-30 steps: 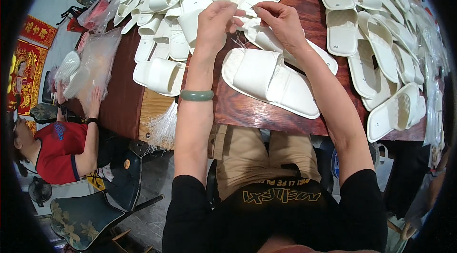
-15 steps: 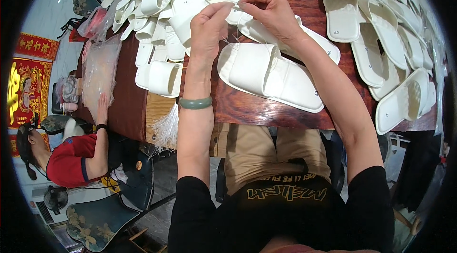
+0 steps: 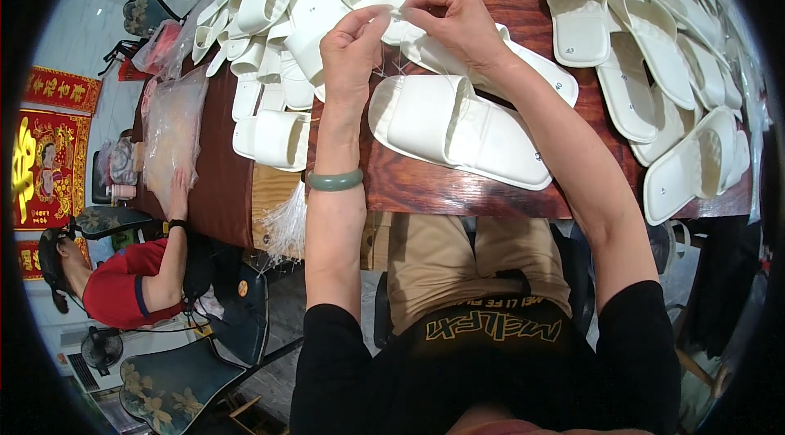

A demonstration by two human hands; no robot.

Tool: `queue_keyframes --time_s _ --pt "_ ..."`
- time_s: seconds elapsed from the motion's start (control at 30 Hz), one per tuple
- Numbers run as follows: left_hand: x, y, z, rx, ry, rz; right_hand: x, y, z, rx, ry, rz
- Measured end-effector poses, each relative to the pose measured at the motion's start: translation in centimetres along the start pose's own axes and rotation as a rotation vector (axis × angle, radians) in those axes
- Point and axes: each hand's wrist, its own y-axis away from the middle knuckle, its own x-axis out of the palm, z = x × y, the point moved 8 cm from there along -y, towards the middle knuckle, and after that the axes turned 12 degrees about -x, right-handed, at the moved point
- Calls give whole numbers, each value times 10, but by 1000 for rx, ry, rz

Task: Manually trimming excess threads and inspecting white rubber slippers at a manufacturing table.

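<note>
Above the near edge of the table, my left hand (image 3: 352,51) and my right hand (image 3: 460,30) meet fingertip to fingertip, both closed in a pinch. Between them is a thin clear plastic strand (image 3: 381,65), whose ends dangle beside my left hand; its exact shape is too fine to make out. Just below lies a white open-toe slipper (image 3: 421,118), sole down, its wide strap to the left. A second white slipper (image 3: 549,77) lies behind it, partly hidden by my right hand and forearm. Neither hand visibly grips a slipper.
White slippers are heaped at the back left (image 3: 315,14) and along the right (image 3: 580,22) of the dark red wooden table (image 3: 458,196). A bundle of clear strands (image 3: 286,226) hangs at the front edge. Left, a co-worker in red (image 3: 135,280) touches a plastic bag (image 3: 173,120).
My hands stay pinched together at nearly the same place, with slight finger movement. The view has shifted a little. The co-worker's head and arm have moved slightly.
</note>
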Motion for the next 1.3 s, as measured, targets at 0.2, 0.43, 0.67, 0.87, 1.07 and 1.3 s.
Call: queue_keyframes --time_s 0.2,0.43,0.67,0.87,1.07,1.3 --pt "-2 1 -2 -2 28 -32 -1 0 1 -1 46 4" --pt "0 0 2 -24 65 -13 2 1 -1 22 30 22" --pt "-1 0 1 26 1 -61 5 2 0 33 2 57" --pt "-1 0 -1 65 -61 -62 2 1 -6 10 -42 9" --pt "-3 1 2 3 34 -90 6 3 -2 63 -124 43" --pt "-20 0 -6 77 12 -176 8 1 -7 118 -184 134"
